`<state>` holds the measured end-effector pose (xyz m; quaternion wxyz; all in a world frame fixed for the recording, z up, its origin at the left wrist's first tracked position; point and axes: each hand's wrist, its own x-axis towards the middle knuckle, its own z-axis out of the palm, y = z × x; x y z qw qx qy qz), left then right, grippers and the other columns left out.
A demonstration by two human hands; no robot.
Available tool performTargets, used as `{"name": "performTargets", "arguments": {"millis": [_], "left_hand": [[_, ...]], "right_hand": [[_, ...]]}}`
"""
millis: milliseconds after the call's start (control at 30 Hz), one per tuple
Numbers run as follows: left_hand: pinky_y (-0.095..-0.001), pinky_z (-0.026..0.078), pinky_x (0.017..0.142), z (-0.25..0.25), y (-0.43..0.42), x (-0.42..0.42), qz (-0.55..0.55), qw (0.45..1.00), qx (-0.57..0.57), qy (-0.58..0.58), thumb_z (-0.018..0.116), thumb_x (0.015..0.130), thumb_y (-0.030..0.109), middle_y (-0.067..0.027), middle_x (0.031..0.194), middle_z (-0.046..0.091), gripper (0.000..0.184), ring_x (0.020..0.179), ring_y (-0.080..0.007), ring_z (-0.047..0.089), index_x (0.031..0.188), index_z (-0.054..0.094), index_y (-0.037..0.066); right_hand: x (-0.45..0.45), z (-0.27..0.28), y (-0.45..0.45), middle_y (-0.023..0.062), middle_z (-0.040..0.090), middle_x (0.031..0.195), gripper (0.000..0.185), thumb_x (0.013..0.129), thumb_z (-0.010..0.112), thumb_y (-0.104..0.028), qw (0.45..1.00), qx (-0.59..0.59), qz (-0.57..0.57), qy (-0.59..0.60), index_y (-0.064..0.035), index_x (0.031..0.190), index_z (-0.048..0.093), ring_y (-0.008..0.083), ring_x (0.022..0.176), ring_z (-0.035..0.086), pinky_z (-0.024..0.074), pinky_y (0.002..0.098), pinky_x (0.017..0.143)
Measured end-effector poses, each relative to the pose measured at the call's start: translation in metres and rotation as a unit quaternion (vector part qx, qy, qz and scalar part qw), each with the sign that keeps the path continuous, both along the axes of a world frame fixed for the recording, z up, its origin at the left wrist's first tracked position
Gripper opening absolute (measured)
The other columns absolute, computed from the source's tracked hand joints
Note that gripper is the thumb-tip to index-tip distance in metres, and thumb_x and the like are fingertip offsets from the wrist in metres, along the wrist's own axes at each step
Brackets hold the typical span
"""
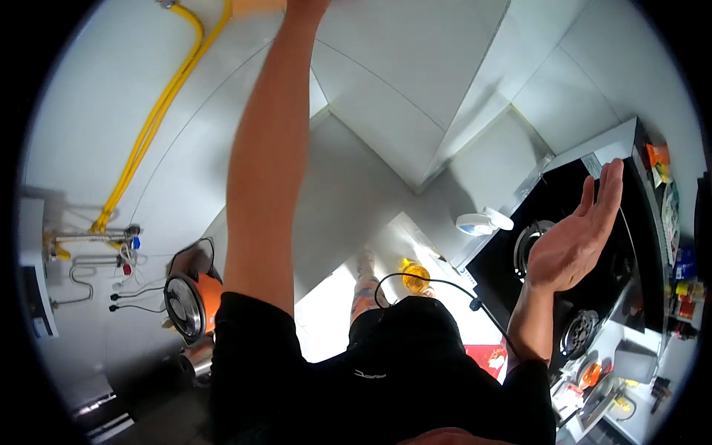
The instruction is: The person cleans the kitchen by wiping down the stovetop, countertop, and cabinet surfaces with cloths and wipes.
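Observation:
My left arm point(267, 156) reaches straight up to the top edge of the view. Its hand is cut off there, beside a pale orange surface point(256, 6) that shows only in part, so what it holds is hidden. My right hand point(575, 237) is raised over the black gas stove point(512, 215), palm showing, fingers stretched out and nothing in them. Near that hand are a round burner point(530, 241) and, to its left, a small white object point(483, 222) on the counter edge.
Yellow hoses point(152, 122) run down the left wall to pipe fittings. An orange and silver appliance point(191, 304) stands at left. A yellow container point(415, 276) is beside my legs. A black cable point(452, 285) crosses before me. Packets point(658, 163) line the right; a sink lies lower right.

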<state>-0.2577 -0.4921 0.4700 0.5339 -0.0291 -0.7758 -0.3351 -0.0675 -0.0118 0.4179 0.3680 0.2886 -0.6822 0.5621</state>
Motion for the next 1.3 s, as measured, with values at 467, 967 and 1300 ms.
{"name": "performTargets", "arguments": {"millis": [467, 967, 1300], "left_hand": [[-0.0402, 0.050, 0.095, -0.568, 0.021, 0.034, 0.084, 0.880, 0.406, -0.231, 0.045, 0.108, 0.044, -0.0119, 0.124, 0.062, 0.051, 0.108, -0.0262, 0.061, 0.136, 0.050, 0.001], [-0.0480, 0.031, 0.119, -0.473, 0.334, 0.215, 0.057, 0.897, 0.187, -0.397, 0.052, 0.106, 0.026, -0.0216, 0.150, 0.050, 0.046, 0.140, -0.0414, 0.043, 0.144, 0.050, 0.001], [-0.0495, 0.048, 0.102, -0.421, 0.341, 0.265, -0.042, 0.858, 0.165, -0.485, 0.056, 0.102, 0.033, -0.0197, 0.133, 0.064, 0.044, 0.123, -0.0438, 0.057, 0.138, 0.057, 0.009]], "right_hand": [[0.048, -0.046, 0.006, 0.0284, 0.032, 0.163, 0.113, 0.093, 0.043, -0.081, 0.981, 0.054, -0.117, -0.145, 0.0109, 0.156, 0.030, 0.0373, 0.151, 0.034, 0.0290, 0.0476, 0.121], [0.057, -0.082, 0.026, 0.0263, 0.038, 0.160, 0.098, 0.097, 0.048, -0.072, 0.978, -0.014, 0.023, -0.208, 0.0080, 0.153, 0.039, 0.0370, 0.146, 0.042, 0.0329, 0.0483, 0.119], [0.091, -0.119, 0.065, 0.0207, 0.061, 0.139, 0.052, 0.108, 0.049, -0.035, 0.932, 0.071, 0.182, -0.307, 0.0036, 0.141, 0.057, 0.0276, 0.124, 0.061, 0.0459, 0.0412, 0.106]]}}
